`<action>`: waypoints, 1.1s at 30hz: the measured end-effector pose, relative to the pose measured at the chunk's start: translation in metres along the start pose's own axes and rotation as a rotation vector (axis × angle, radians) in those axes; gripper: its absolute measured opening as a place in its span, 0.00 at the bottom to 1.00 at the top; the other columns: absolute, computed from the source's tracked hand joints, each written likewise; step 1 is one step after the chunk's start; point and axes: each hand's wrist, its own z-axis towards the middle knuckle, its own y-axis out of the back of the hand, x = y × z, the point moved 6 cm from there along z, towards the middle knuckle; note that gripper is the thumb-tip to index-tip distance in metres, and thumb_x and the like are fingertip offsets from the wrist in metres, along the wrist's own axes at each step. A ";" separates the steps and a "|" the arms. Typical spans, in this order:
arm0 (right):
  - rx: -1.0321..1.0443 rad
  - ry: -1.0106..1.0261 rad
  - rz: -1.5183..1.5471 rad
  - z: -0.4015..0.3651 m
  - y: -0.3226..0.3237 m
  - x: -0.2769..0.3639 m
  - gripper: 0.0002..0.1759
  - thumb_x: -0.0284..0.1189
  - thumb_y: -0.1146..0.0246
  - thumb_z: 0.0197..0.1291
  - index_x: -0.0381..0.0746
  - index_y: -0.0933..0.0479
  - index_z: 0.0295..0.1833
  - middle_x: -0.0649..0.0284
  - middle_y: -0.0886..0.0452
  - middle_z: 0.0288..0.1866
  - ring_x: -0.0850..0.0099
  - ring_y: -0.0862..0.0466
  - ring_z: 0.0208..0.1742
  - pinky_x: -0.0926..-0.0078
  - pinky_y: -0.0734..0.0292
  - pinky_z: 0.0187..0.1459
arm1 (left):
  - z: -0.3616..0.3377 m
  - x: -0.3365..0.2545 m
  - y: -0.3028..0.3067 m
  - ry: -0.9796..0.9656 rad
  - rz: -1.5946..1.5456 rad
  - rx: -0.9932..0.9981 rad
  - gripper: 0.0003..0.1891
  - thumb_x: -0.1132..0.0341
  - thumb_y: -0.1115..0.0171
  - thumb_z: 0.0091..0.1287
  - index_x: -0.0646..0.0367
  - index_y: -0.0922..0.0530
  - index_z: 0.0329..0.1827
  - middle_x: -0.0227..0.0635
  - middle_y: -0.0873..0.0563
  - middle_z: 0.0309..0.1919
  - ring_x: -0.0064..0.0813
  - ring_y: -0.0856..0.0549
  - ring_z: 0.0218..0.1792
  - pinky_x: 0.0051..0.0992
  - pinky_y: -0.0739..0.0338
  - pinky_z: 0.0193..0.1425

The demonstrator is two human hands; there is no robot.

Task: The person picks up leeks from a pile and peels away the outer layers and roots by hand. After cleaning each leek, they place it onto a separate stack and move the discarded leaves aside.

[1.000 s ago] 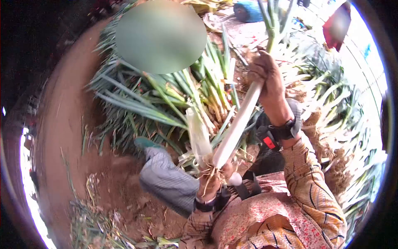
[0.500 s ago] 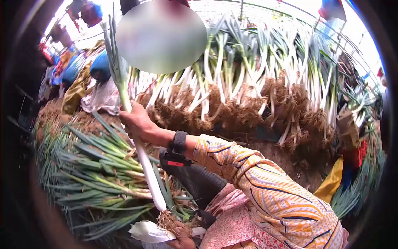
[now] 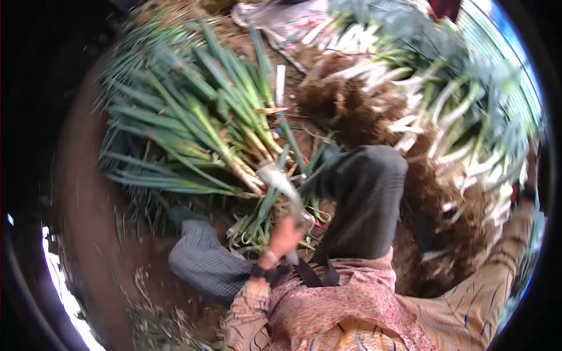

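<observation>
My left hand [image 3: 285, 237] is closed, low in the middle in front of my lap. A curved, pale, blurred strip [image 3: 281, 181] rises from its fingers; I cannot make out whether it is a blade or a leek sheath. Just beyond it lies a heap of untrimmed leeks [image 3: 199, 117], green tops fanned to the left. My right arm stretches to the far right, where my right hand [image 3: 531, 155] is dim at the lens edge. It is nearest the row of leeks [image 3: 451, 111] with white stems and brown roots; its fingers and anything in them cannot be made out.
My bent knee [image 3: 369, 193] stands between the heap and the row. Loose leaf scraps [image 3: 252, 231] lie beside my left hand. A pale sack [image 3: 287, 20] is on the ground at the back. Bare soil [image 3: 93, 193] borders the left side.
My view has turned downward. My right hand has swung from the upper left to the far right; the leek it held upright no longer shows there. My left hand stays closed near my lap.
</observation>
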 end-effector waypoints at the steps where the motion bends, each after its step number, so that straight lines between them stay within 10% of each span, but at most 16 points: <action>1: 0.009 -0.046 0.036 0.001 0.021 0.002 0.26 0.41 0.44 0.60 0.38 0.33 0.59 0.55 0.28 0.58 0.64 0.24 0.54 0.69 0.29 0.50 | 0.006 0.025 -0.025 -0.033 0.135 0.098 0.30 0.52 0.35 0.56 0.63 0.30 0.55 0.55 0.22 0.45 0.49 0.20 0.46 0.40 0.27 0.50; 4: 0.013 -0.235 0.097 -0.014 0.110 -0.014 0.28 0.42 0.45 0.60 0.39 0.35 0.62 0.58 0.30 0.61 0.65 0.25 0.56 0.71 0.31 0.53 | 0.010 0.064 -0.062 0.058 0.247 0.213 0.36 0.54 0.33 0.52 0.60 0.37 0.61 0.58 0.32 0.56 0.54 0.26 0.53 0.39 0.30 0.57; 8: 0.019 -0.482 0.130 -0.010 0.213 -0.013 0.31 0.43 0.45 0.60 0.41 0.36 0.66 0.63 0.32 0.65 0.66 0.27 0.59 0.73 0.34 0.57 | 0.038 0.090 -0.016 0.078 0.068 -0.102 0.29 0.58 0.33 0.53 0.59 0.31 0.57 0.48 0.18 0.41 0.47 0.18 0.43 0.36 0.24 0.48; 10: 0.261 -0.493 0.358 0.005 0.094 0.022 0.27 0.35 0.47 0.62 0.38 0.36 0.65 0.60 0.33 0.66 0.69 0.30 0.63 0.75 0.34 0.57 | 0.053 0.139 0.001 0.369 -0.430 -0.162 0.20 0.61 0.35 0.57 0.61 0.25 0.51 0.40 0.15 0.31 0.40 0.15 0.31 0.31 0.21 0.39; 14: 0.500 -0.593 0.639 0.006 -0.076 0.114 0.23 0.30 0.41 0.60 0.35 0.31 0.60 0.63 0.23 0.50 0.77 0.24 0.50 0.80 0.32 0.50 | 0.075 0.180 0.071 0.289 -0.491 -0.684 0.13 0.65 0.34 0.59 0.66 0.22 0.39 0.39 0.16 0.29 0.26 0.18 0.27 0.27 0.23 0.34; 16: 0.625 -0.670 0.736 -0.003 -0.120 0.134 0.20 0.32 0.40 0.60 0.36 0.28 0.56 0.66 0.23 0.47 0.80 0.27 0.47 0.81 0.33 0.50 | 0.085 0.209 0.089 0.299 -0.050 -0.928 0.22 0.62 0.31 0.54 0.65 0.26 0.47 0.44 0.19 0.37 0.32 0.19 0.34 0.29 0.24 0.38; 22: 0.661 -0.785 0.687 -0.007 -0.172 0.146 0.18 0.30 0.42 0.60 0.33 0.28 0.53 0.64 0.23 0.48 0.77 0.24 0.45 0.79 0.30 0.50 | 0.141 0.289 0.035 0.591 -0.378 -0.882 0.30 0.52 0.33 0.53 0.68 0.32 0.48 0.55 0.19 0.37 0.55 0.20 0.39 0.43 0.27 0.43; 25: 0.763 -0.780 0.621 -0.016 -0.197 0.152 0.17 0.29 0.43 0.59 0.33 0.27 0.53 0.64 0.23 0.47 0.78 0.24 0.44 0.81 0.30 0.47 | 0.120 0.257 0.037 0.722 -0.536 -0.745 0.26 0.52 0.34 0.56 0.67 0.29 0.45 0.47 0.18 0.36 0.40 0.18 0.35 0.37 0.26 0.41; 28: 0.868 -0.771 0.543 -0.029 -0.214 0.171 0.20 0.33 0.45 0.59 0.34 0.28 0.54 0.66 0.24 0.46 0.79 0.25 0.44 0.86 0.31 0.46 | 0.076 0.153 0.096 0.268 -0.690 -1.059 0.25 0.51 0.41 0.62 0.66 0.27 0.49 0.46 0.19 0.38 0.40 0.20 0.39 0.34 0.26 0.44; 33: 0.984 -0.771 0.669 -0.075 -0.245 0.161 0.27 0.43 0.48 0.64 0.41 0.35 0.65 0.68 0.27 0.53 0.80 0.25 0.48 0.83 0.31 0.45 | 0.044 0.137 0.079 0.229 -0.548 -1.179 0.25 0.55 0.41 0.63 0.63 0.33 0.55 0.46 0.20 0.32 0.42 0.19 0.34 0.37 0.26 0.38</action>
